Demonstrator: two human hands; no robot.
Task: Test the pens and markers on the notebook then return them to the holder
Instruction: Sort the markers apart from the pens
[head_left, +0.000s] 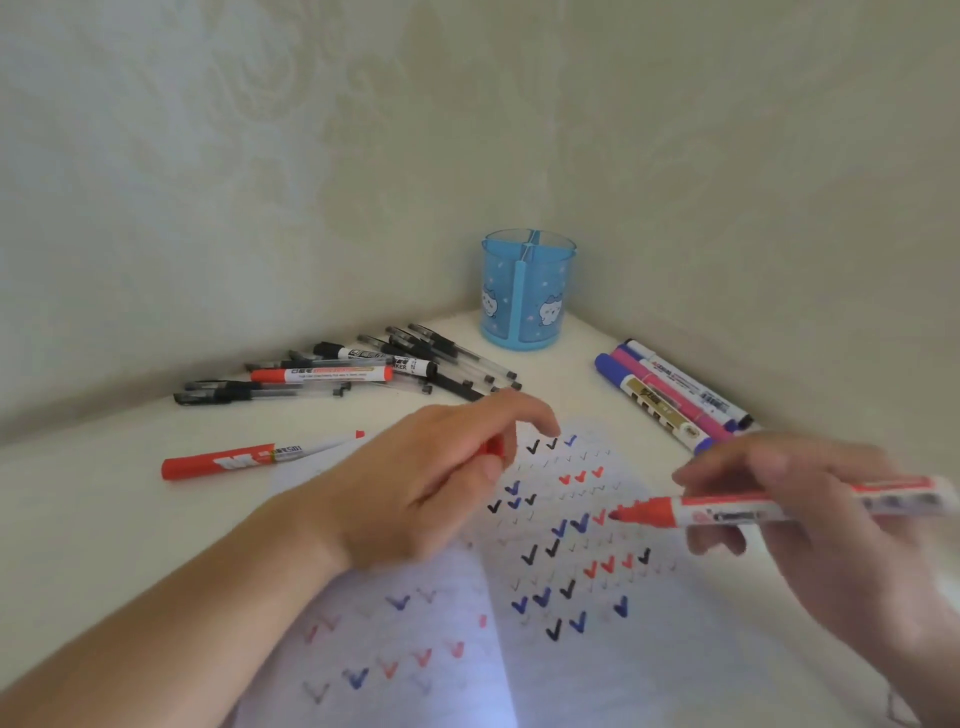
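An open notebook (545, 639) lies in front of me, its pages covered with black, blue and red check marks. My right hand (810, 525) grips an uncapped red marker (727, 509), its tip pointing left just above the right page. My left hand (431, 483) rests on the notebook's upper left and holds the red cap (492, 449) between its fingers. The blue see-through pen holder (527, 291) stands in the back corner, with nothing visible in it.
A pile of black pens and markers (358, 371) lies left of the holder. A capped red marker (249, 457) lies alone at the left. Blue, pink and white markers (675, 395) lie at the right by the wall. Walls close the corner behind.
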